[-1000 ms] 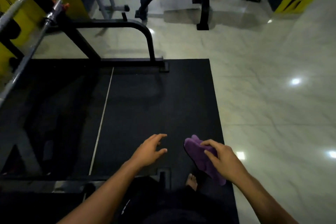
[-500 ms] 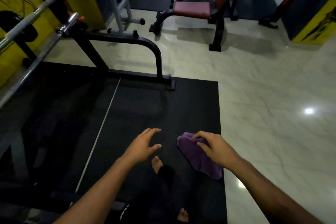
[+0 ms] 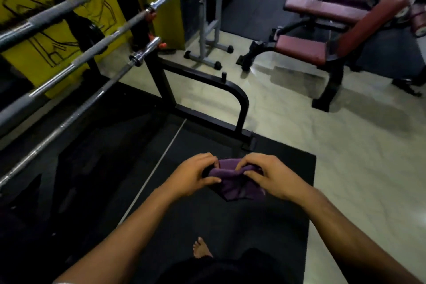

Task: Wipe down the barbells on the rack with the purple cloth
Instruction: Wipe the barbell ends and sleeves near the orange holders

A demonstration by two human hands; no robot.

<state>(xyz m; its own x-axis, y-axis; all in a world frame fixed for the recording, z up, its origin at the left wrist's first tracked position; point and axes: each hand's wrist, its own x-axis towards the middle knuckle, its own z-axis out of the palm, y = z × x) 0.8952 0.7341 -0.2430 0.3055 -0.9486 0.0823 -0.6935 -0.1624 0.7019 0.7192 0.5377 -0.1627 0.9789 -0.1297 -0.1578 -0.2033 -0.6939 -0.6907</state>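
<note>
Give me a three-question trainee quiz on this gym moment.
1. True or false: both hands grip the purple cloth.
2. How many barbells are visible on the rack?
3. The cloth is: A) touching a bar, B) held apart from the bars, C) lying on the mat.

Key: 1. True: left hand and right hand both pinch it. 2. Three. 3. B.

both hands, left hand (image 3: 191,177) and right hand (image 3: 268,176), are gripping the purple cloth (image 3: 232,182) at six o'clock; barbells (image 3: 96,53) are lying at ten o'clock.
</note>
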